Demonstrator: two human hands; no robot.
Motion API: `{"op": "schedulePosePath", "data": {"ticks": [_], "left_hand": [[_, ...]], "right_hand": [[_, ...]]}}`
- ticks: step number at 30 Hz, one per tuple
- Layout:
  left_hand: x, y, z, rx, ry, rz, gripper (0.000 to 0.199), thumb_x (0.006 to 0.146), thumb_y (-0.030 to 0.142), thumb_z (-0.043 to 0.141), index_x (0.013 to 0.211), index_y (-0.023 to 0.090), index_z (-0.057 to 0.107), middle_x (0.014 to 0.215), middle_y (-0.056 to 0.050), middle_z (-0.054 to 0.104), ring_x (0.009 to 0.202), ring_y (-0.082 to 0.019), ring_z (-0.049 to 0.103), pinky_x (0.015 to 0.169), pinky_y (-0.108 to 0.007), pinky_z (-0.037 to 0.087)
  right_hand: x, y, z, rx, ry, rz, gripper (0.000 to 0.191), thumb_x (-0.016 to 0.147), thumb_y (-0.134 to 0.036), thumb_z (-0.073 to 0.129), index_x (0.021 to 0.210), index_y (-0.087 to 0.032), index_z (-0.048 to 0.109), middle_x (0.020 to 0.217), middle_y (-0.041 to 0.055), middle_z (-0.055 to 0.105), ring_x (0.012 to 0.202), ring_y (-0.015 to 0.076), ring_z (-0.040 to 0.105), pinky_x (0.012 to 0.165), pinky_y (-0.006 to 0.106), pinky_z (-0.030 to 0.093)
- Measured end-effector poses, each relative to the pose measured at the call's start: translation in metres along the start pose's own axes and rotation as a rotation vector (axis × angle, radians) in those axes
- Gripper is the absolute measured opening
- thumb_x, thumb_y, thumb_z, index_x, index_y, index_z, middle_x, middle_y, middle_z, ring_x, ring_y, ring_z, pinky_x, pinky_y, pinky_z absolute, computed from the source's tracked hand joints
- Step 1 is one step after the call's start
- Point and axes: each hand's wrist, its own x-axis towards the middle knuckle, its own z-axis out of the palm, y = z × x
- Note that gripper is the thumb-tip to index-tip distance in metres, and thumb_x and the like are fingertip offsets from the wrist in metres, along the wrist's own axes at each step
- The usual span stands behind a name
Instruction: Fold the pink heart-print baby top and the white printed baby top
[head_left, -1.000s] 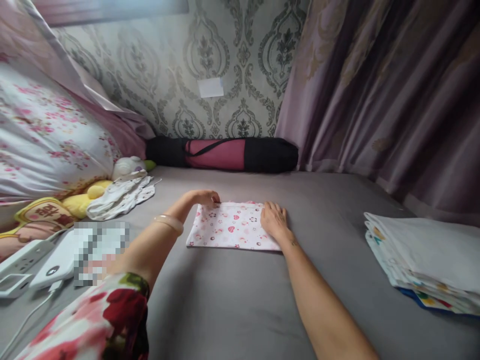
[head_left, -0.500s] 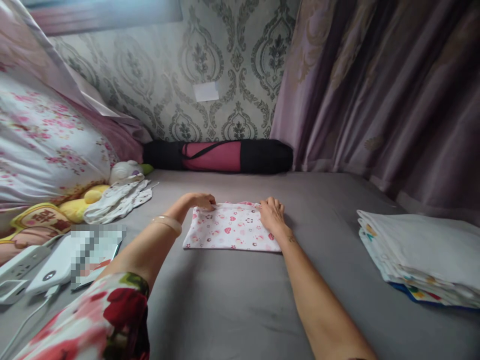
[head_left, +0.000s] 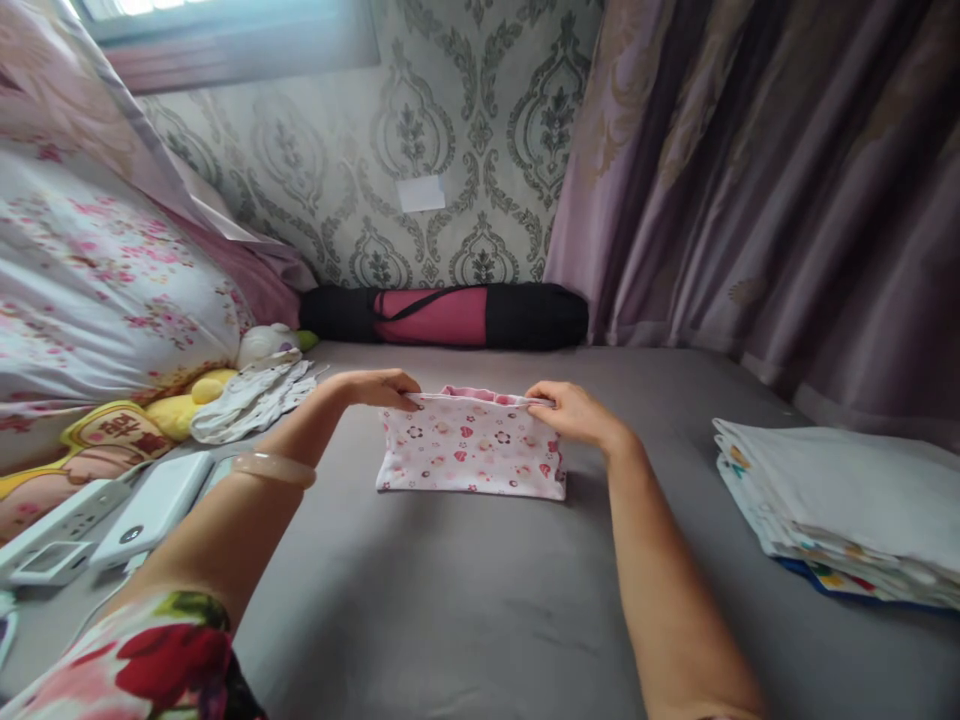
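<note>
A folded white garment (head_left: pixel 472 447) printed with pink hearts and small flowers is in the middle of the bed. Its far edge is raised a little, while the near edge rests on the sheet. Pink fabric shows behind the raised edge. My left hand (head_left: pixel 388 386) pinches the far left corner between thumb and fingers. At the far right corner, my right hand (head_left: pixel 574 410) grips the same edge, thumb toward me. A pale bangle (head_left: pixel 274 468) circles my left forearm.
Folded white cloths (head_left: pixel 847 500) are stacked at right on the grey bed sheet (head_left: pixel 450 600). Along the wall lies a black and pink rolled bag (head_left: pixel 435 316). At left are a crumpled cloth (head_left: pixel 251 405), plush toys (head_left: pixel 120 430), a power strip (head_left: pixel 67 520) and a white power bank (head_left: pixel 154 505).
Both hands have shifted from lying on the garment's far corners to pinching its far edge, which is now lifted slightly. More pink fabric shows behind it. The camera view has shifted slightly.
</note>
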Motion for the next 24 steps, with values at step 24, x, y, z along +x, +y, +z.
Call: {"op": "schedulePosePath", "data": {"ticks": [24], "left_hand": [[-0.021, 0.011, 0.031, 0.285, 0.64, 0.206, 0.034, 0.088, 0.032, 0.043, 0.107, 0.02, 0.068, 0.096, -0.006, 0.072, 0.087, -0.019, 0.064, 0.105, -0.039, 0.035]], "right_hand": [[-0.008, 0.008, -0.014, -0.012, 0.126, -0.03, 0.042, 0.074, -0.004, 0.052, 0.104, -0.023, 0.074, 0.104, 0.0012, 0.073, 0.099, 0.0182, 0.064, 0.092, 0.028, 0.045]]}}
